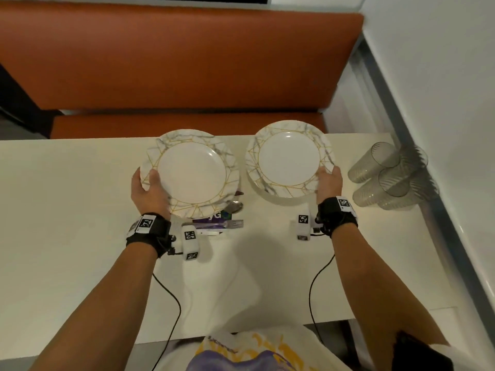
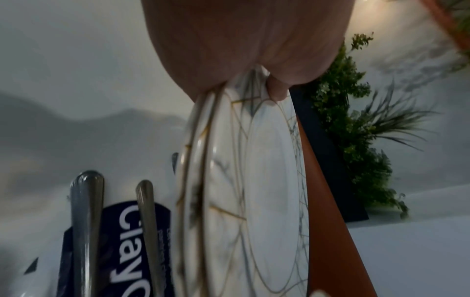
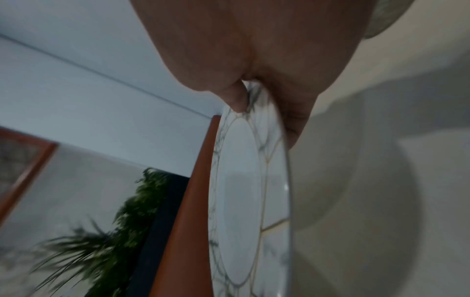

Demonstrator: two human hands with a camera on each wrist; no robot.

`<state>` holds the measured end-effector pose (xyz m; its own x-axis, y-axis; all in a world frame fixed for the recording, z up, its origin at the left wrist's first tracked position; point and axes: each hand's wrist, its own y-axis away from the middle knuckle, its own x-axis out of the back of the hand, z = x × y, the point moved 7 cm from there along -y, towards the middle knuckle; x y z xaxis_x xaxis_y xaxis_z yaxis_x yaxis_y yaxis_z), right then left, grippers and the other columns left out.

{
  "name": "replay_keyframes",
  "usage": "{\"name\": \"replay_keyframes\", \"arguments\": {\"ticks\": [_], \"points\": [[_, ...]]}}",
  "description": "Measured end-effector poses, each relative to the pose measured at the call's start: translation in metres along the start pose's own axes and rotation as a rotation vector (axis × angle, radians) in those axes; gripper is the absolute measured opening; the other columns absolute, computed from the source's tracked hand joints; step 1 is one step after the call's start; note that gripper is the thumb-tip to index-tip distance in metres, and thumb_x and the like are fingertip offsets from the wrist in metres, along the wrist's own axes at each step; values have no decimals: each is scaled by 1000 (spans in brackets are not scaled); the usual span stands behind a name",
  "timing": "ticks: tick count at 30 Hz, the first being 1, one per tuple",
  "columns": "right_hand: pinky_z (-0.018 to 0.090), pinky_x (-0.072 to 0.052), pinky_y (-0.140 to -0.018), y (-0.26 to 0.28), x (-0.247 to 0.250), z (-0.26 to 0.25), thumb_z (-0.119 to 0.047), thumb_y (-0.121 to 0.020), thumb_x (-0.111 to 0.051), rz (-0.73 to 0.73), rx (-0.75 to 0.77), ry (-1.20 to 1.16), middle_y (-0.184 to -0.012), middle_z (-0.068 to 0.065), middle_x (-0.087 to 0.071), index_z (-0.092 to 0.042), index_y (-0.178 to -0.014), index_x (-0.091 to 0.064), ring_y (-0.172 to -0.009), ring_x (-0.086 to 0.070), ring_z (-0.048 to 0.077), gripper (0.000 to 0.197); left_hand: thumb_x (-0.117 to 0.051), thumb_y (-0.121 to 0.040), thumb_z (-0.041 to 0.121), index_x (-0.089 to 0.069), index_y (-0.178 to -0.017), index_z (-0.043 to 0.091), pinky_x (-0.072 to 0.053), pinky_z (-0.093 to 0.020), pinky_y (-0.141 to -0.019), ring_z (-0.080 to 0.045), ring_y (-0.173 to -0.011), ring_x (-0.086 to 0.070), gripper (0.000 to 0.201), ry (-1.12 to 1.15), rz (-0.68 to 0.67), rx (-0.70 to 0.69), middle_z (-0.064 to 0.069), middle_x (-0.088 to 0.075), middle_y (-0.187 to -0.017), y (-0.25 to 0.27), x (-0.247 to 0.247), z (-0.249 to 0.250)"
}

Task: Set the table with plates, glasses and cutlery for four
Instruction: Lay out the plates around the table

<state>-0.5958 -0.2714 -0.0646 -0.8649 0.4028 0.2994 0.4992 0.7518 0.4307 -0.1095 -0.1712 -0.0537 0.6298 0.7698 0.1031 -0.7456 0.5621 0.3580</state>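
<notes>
My left hand [image 1: 148,184] grips the near-left rim of a small stack of white plates [image 1: 191,174] with marble and gold lines, thumb on top. The left wrist view shows two rims [image 2: 201,160] pressed together under the thumb [image 2: 277,90]. My right hand [image 1: 328,182] pinches the near-right rim of a single matching plate [image 1: 289,158], held just above the cream table [image 1: 80,210]; its face [image 3: 244,180] shows in the right wrist view. Cutlery [image 1: 235,223] lies under the left plates, with two metal handles [image 2: 86,221] on a dark blue packet [image 2: 122,231].
Several clear ribbed plastic cups [image 1: 388,175] lie on their sides at the table's right end by the white wall [image 1: 442,76]. An orange bench [image 1: 174,62] runs along the far side. Green plants [image 2: 356,130] stand beyond it.
</notes>
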Motion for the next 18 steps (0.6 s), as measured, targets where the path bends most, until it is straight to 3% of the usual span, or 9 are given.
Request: {"name": "replay_keyframes", "arguments": {"ticks": [2,3,4,6,11,15,18], "points": [[54,-51,-103,-21,0,30,-33,-85,-56,-1,-92,3,-138,6,-58,-20,-144,-45,-122,-58,30,61,-66,-81,63,-56,-141,40,-61,-52,-92,-37,-112,-70,64,35,75,12,-7,-69,-132,-3,13,0],[54,-50,-104,-24,-1,41,-31,-87,-57,-5,-131,2,-140,5,-55,-20,-149,-40,-123,-56,30,65,-65,-83,60,-57,-139,39,-63,-45,-78,-32,-93,-73,61,50,100,26,-4,-71,-124,-2,17,1],[52,-49,-105,-24,-2,47,-26,-91,-57,-3,-158,8,-139,4,-53,-19,-152,-36,-123,-55,29,65,-63,-87,55,-57,-138,39,-58,-37,-62,-26,-73,-67,54,75,112,39,-2,-71,-114,1,18,3],[48,-48,-107,-27,-3,57,-22,-96,-57,9,-175,37,-144,6,-50,-16,-155,-31,-127,-53,28,65,-60,-93,48,-57,-137,37,-45,-28,-49,-16,-54,-51,45,90,140,54,-2,-68,-100,7,20,3],[45,-47,-107,-31,-12,63,-31,-98,-57,11,-151,220,-145,13,-53,-10,-150,-42,-129,-54,33,57,-58,-98,39,-62,-134,27,-41,-23,-43,-10,-46,-48,39,117,156,39,0,-65,-88,23,21,4],[37,-56,-76,-37,-21,55,-35,-95,-64,-6,-88,382,-126,16,-63,0,-133,-55,-106,-66,35,53,-58,-99,37,-60,-138,26,-42,-23,-44,-8,-45,-48,40,133,152,43,2,-62,-82,32,16,0],[42,-61,-74,-47,-27,55,-36,-87,-71,-20,-69,406,-115,15,-67,-3,-122,-58,-91,-70,33,50,-60,-98,38,-61,-136,31,-41,-24,-45,-12,-48,-46,39,142,139,63,-1,-59,-81,37,12,-3]]}}
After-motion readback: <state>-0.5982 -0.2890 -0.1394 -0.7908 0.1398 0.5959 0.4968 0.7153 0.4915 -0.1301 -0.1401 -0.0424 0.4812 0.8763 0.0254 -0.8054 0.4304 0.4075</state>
